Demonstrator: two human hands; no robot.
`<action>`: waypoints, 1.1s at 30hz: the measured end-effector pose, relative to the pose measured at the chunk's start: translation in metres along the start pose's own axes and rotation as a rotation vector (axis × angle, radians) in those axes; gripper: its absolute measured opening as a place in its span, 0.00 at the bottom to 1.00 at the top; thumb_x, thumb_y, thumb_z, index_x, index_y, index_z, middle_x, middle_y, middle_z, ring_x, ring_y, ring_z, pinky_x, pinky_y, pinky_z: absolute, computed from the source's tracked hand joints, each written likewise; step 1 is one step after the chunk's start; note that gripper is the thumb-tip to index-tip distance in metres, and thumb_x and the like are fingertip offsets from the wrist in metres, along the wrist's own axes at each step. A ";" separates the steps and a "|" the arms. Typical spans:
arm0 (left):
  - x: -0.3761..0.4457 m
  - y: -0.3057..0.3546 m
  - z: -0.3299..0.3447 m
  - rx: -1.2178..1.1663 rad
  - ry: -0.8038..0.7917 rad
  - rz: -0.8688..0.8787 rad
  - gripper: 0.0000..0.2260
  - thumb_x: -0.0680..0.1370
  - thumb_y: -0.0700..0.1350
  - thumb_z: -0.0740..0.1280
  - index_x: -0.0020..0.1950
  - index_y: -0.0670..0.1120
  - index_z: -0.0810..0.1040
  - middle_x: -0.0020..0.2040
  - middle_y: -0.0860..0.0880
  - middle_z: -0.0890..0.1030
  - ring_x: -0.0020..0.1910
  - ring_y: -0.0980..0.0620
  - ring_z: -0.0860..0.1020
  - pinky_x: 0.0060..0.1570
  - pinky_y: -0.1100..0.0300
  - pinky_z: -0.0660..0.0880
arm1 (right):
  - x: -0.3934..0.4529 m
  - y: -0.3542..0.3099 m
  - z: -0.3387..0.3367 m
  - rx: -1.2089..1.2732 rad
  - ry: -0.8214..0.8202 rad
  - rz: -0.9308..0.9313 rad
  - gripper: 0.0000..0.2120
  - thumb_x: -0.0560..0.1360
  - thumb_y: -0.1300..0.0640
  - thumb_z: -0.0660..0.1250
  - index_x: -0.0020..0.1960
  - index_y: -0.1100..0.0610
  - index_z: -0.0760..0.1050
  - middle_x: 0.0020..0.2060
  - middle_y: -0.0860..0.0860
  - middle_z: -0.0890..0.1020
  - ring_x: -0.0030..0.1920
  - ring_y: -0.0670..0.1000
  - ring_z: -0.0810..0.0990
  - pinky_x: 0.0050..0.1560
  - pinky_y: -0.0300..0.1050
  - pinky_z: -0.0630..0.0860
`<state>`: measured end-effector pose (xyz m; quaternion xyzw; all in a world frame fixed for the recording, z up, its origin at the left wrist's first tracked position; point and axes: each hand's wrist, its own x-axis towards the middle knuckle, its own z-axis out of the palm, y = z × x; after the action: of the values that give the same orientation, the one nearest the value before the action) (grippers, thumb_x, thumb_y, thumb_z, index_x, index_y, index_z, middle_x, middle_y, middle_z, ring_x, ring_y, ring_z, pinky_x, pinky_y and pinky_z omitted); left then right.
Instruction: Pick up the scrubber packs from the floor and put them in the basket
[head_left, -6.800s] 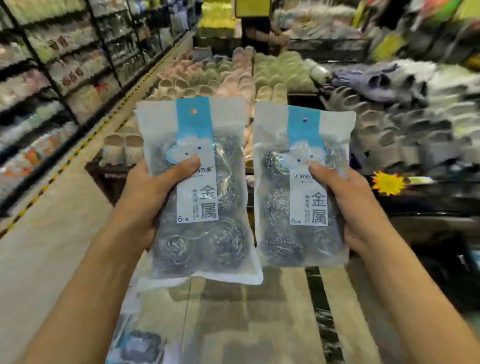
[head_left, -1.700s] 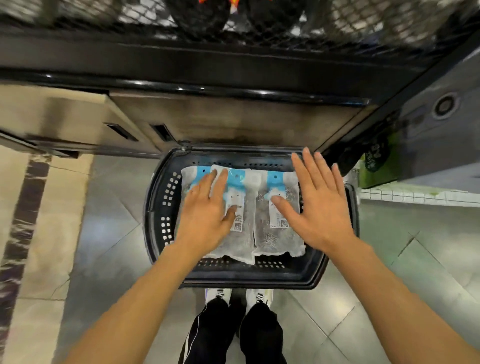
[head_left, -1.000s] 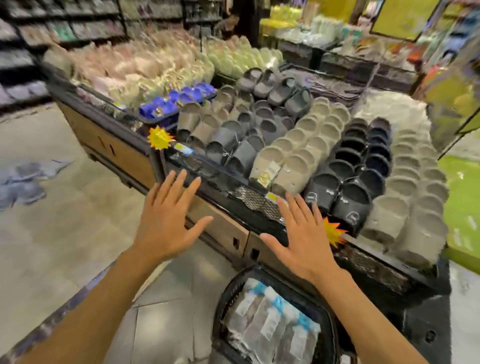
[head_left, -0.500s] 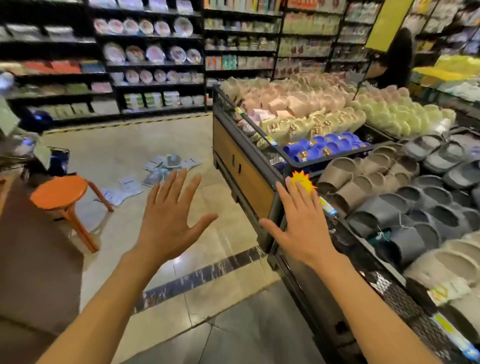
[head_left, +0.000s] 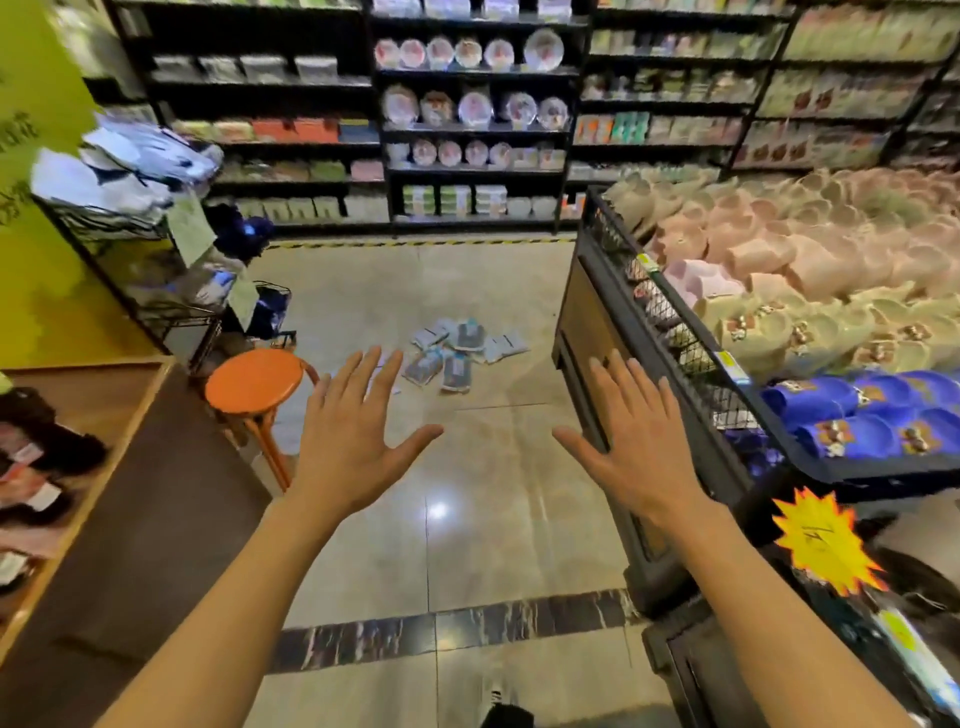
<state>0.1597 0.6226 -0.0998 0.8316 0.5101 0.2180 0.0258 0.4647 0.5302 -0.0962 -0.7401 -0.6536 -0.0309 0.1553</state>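
A loose heap of scrubber packs (head_left: 457, 348) lies on the glossy tiled floor (head_left: 467, 545) in the middle of the aisle, well ahead of the person, the clear bags with blue headers overlapping one another at odd angles. No basket shows in the head view. Between the camera and the heap, both arms reach forward at about chest height. The left hand (head_left: 353, 441) is empty, palm down, fingers spread wide and thumb out to the side. The right hand (head_left: 631, 447) mirrors it, also empty and splayed flat. Just left of the left hand stands a round orange stool (head_left: 253, 380), beside a wooden counter (head_left: 104, 467). To the right runs a dark display bin (head_left: 597, 332) piled with pink, beige and blue slippers (head_left: 841, 415), a yellow starburst price tag (head_left: 823, 540) near its edge. Black shelving (head_left: 475, 119) with plates lines the far wall.
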 end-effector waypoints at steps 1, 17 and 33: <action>0.019 -0.004 0.006 0.003 0.001 -0.020 0.46 0.75 0.78 0.48 0.82 0.48 0.61 0.81 0.43 0.65 0.81 0.40 0.62 0.77 0.37 0.60 | 0.024 0.004 0.006 0.012 -0.004 -0.006 0.47 0.75 0.23 0.44 0.85 0.52 0.53 0.84 0.53 0.55 0.84 0.55 0.50 0.81 0.56 0.42; 0.292 -0.105 0.099 0.054 0.090 -0.248 0.47 0.74 0.79 0.48 0.81 0.47 0.65 0.78 0.46 0.70 0.76 0.43 0.69 0.73 0.40 0.62 | 0.356 0.039 0.100 0.144 -0.089 -0.092 0.54 0.69 0.18 0.33 0.85 0.51 0.48 0.84 0.52 0.51 0.84 0.54 0.48 0.80 0.51 0.40; 0.577 -0.229 0.186 -0.019 0.048 -0.294 0.43 0.75 0.76 0.51 0.81 0.50 0.63 0.78 0.47 0.70 0.76 0.45 0.70 0.74 0.38 0.59 | 0.666 0.033 0.184 0.174 -0.171 -0.081 0.48 0.72 0.21 0.42 0.84 0.47 0.43 0.84 0.48 0.49 0.84 0.52 0.48 0.81 0.51 0.45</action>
<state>0.2626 1.2619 -0.1348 0.7421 0.6249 0.2366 0.0530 0.5642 1.2143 -0.1113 -0.6969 -0.6939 0.0829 0.1613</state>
